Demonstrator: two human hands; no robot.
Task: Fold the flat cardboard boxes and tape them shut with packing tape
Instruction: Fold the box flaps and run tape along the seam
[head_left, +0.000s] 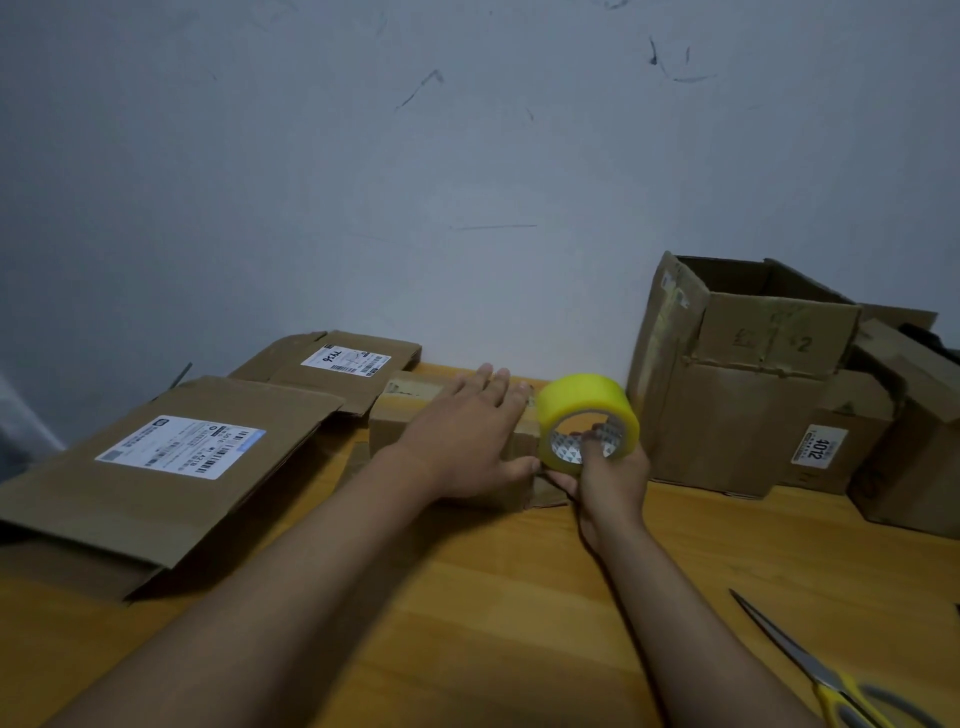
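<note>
Centrally, a small folded cardboard box (410, 415) is seen lying on the wooden table (493, 597), close to the wall (467, 156). The left hand (467, 431) is laid flat across the top of this box, fingers straight and spread, the thumb reaching down over the near right corner. Just beside that corner, a roll of yellow packing tape (587, 421) is held upright by the right hand (602, 473), with fingers hooked through the core and the thumb beneath; the roll is kept against the box's right end. Whether a strip has been drawn onto the cardboard cannot be told.

To the left, 2 flattened boxes are laid on the table: a large flat box (171, 467) with a white shipping label nearest the camera, and a smaller flat box (337, 358) with another label behind it, near the wall. To the right, a tall open box (737, 374) is stood upright with its flaps raised, and further cartons (914, 441) are crowded just beside it. Yellow-handled scissors (810, 670) are rested on the table at the lower right, well apart from both hands.
</note>
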